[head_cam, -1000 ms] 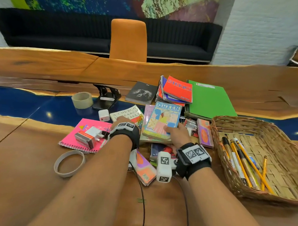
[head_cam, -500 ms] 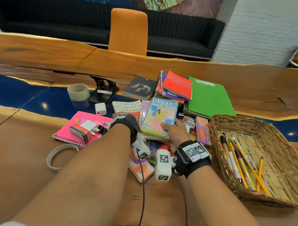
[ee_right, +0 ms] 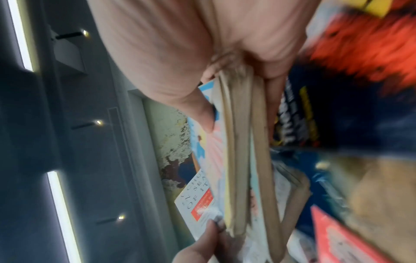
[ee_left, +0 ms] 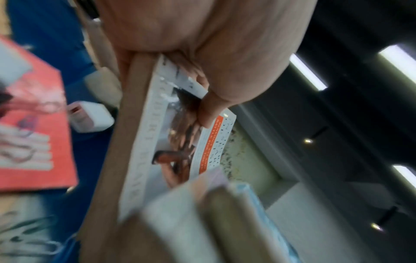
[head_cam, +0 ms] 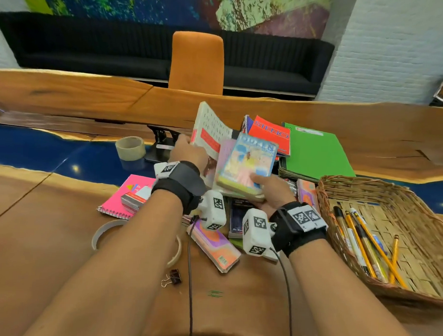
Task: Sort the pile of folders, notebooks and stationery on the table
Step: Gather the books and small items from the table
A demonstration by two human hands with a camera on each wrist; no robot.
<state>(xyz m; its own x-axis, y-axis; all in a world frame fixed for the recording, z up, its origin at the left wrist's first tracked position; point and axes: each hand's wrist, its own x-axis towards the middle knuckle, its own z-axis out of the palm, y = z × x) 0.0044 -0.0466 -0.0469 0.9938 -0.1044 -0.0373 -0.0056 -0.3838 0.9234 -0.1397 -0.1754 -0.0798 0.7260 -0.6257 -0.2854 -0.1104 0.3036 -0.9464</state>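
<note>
Head cam: I've got my left hand (head_cam: 190, 154) gripping the white paperback (head_cam: 210, 132), lifted off the table (head_cam: 49, 237) and tilted up, its near edge next to the small stack of books (head_cam: 245, 166) that my right hand (head_cam: 272, 192) holds from below w/ the thumb on the blue-and-pink cover. Behind them lie a red steno pad (head_cam: 270, 137) and a green folder (head_cam: 314, 151), flat on the table. Left of my arms: pink spiral notebook (head_cam: 129, 197) w/ a small boxed item on top, tape roll (head_cam: 130, 148) on the blue strip, a second tape ring (head_cam: 107, 233) partly under my left forearm. Wicker basket (head_cam: 415, 207) on the right holds pencils and pens. Binder clip (head_cam: 172, 276) sits near the table edge betw. my arms. Left wrist cam: blurry, but the thumb (ee_left: 209, 110) presses the white paperback's cover, fingers wrapped behind, so it's a firm grip; the pink notebook shows at left, a white charger block (ee_left: 90, 117) on the blue surface. Right wrist cam: thumb (ee_right: 200, 110) on the top cover, fingers under, clamping approx. three books by their page edges; left hand's fingertips (ee_right: 213, 226) pinch the white paperback's corner just beside the stack.
</note>
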